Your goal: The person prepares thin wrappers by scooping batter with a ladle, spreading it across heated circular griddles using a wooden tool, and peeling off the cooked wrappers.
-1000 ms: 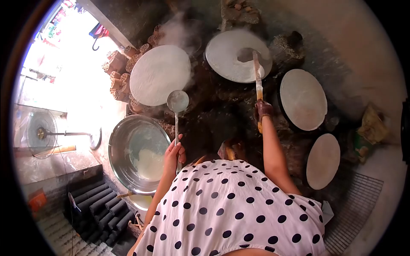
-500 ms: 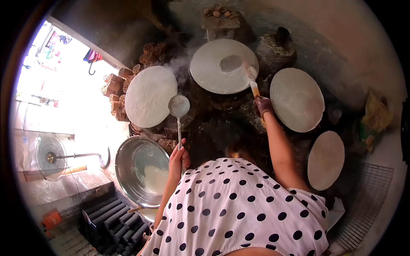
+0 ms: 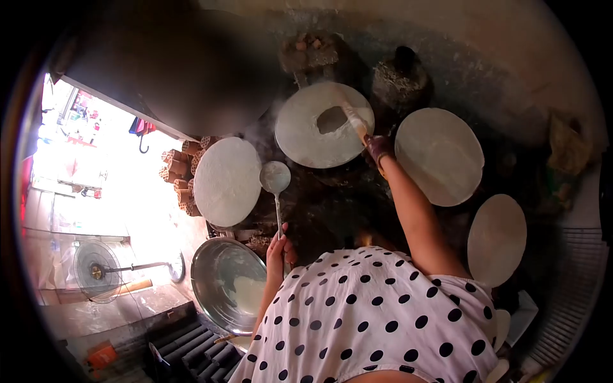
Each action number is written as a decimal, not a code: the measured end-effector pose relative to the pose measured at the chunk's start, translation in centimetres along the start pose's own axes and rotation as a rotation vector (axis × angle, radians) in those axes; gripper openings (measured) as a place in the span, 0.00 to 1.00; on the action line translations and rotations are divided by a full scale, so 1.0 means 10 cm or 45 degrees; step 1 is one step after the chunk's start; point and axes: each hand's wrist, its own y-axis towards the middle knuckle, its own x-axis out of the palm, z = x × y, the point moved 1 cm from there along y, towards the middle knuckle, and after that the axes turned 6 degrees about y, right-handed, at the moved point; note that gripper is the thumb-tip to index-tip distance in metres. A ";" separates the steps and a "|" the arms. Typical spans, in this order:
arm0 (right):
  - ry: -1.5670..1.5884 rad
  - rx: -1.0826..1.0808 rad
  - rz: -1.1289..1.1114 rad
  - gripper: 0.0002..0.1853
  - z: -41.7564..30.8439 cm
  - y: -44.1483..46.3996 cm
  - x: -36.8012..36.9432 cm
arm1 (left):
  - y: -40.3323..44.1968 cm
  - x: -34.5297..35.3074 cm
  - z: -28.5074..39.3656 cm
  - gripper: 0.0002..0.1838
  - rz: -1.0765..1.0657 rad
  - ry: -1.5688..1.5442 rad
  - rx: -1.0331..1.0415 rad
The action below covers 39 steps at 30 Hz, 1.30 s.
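Note:
My left hand [image 3: 280, 252] is closed around the handle of a metal ladle [image 3: 275, 177], whose round bowl points away from me. My right hand [image 3: 378, 150], in a dark glove, grips a batter-coated spatula [image 3: 355, 123] with a yellowish handle. The spatula lies over the right part of a round white batter layer [image 3: 305, 145] at the back, beside a grey oval patch [image 3: 331, 119] inside the layer. Below my left forearm stands a wide metal basin [image 3: 203, 271] with pale batter [image 3: 250, 294] in it.
Round white surfaces sit at left [image 3: 227, 182], right [image 3: 439, 156] and far right [image 3: 497, 240]. Perforated brown cylinders [image 3: 185, 166] are stacked at left. A fan [image 3: 97, 270] and black cylinders [image 3: 191, 348] are at lower left. Steam rises near the back round.
The view has shifted, so the scene sits lower. My right hand has moved the spatula leftward and away across the back round, closer to the grey patch. The left hand keeps the ladle.

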 end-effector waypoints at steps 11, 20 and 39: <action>-0.312 -0.574 0.267 0.25 0.56 -0.15 0.71 | -0.17 0.04 -0.02 0.22 0.129 0.063 0.026; -0.173 -0.294 0.273 0.24 0.97 0.17 0.58 | -0.23 0.05 -0.01 0.21 0.126 -0.002 0.047; 0.021 -0.597 -0.438 0.18 0.98 0.42 -0.05 | -0.20 0.10 -0.06 0.21 0.202 0.082 0.054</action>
